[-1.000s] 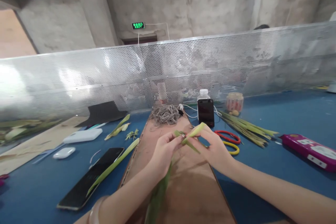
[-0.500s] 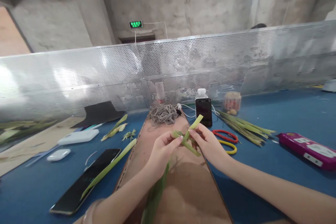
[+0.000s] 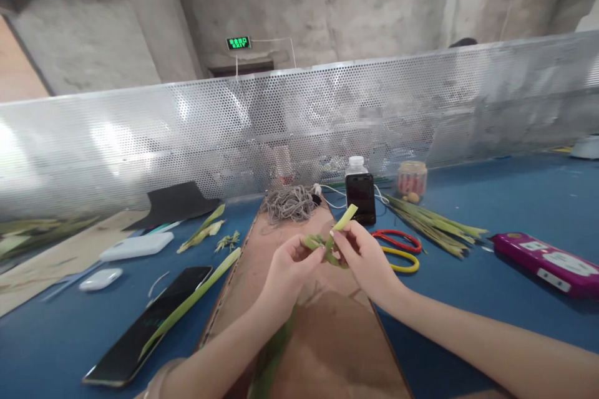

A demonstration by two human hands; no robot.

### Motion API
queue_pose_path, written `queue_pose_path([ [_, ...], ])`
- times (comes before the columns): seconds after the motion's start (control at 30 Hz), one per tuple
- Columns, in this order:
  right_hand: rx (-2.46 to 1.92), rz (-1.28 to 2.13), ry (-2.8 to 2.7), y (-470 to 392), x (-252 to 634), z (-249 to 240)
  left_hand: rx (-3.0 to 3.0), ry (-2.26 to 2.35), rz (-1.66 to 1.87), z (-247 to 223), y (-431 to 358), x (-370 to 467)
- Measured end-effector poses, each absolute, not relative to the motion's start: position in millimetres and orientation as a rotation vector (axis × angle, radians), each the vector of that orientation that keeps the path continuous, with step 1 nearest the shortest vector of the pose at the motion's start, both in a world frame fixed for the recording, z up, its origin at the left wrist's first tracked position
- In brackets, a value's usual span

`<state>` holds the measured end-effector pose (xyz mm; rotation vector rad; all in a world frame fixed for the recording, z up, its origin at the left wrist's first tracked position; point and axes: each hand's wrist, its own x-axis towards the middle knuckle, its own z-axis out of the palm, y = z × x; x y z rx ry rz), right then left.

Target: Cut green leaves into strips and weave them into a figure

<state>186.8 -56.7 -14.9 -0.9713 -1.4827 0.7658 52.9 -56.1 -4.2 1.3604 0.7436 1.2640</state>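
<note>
My left hand (image 3: pixel 291 267) pinches the left part of a folded green leaf strip (image 3: pixel 327 250) above the cardboard. On its right side, my right hand (image 3: pixel 367 260) grips the same strip between thumb and fingers. A pale end of the strip sticks up past my right fingertips. Long green leaf lengths (image 3: pixel 275 355) hang below my left hand, partly behind the forearm. Where the folds cross, my fingers hide some of them.
Brown cardboard (image 3: pixel 337 336) lies under my hands, with grey cord (image 3: pixel 292 204) at its far end. Scissors (image 3: pixel 397 251), leaf strips (image 3: pixel 437 224), a standing phone (image 3: pixel 360 198) and a purple pack (image 3: pixel 545 262) are rightward; a flat phone (image 3: pixel 152 327) is left.
The lower right end of the strip, which stuck out below my right fingers, is now folded in closer to them. The whole view has shifted slightly.
</note>
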Motion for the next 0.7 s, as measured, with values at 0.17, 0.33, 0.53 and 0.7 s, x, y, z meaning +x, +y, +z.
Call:
queue_pose_path([
  [0.17,-0.985,0.849,-1.422,-59,185,-10,1.326,0.759,1.287,-7,-56,54],
  [0.33,-0.996,0.863,-1.403,-60,183,-7,1.352,0.805,1.284,-9,-55,55],
  [0.53,-1.083,0.953,-1.409,-55,195,0,1.373,0.924,1.323,-7,-50,49],
  [0.7,-0.957,1.143,-1.664,-50,217,12,1.352,0.938,1.331,-7,-38,42],
])
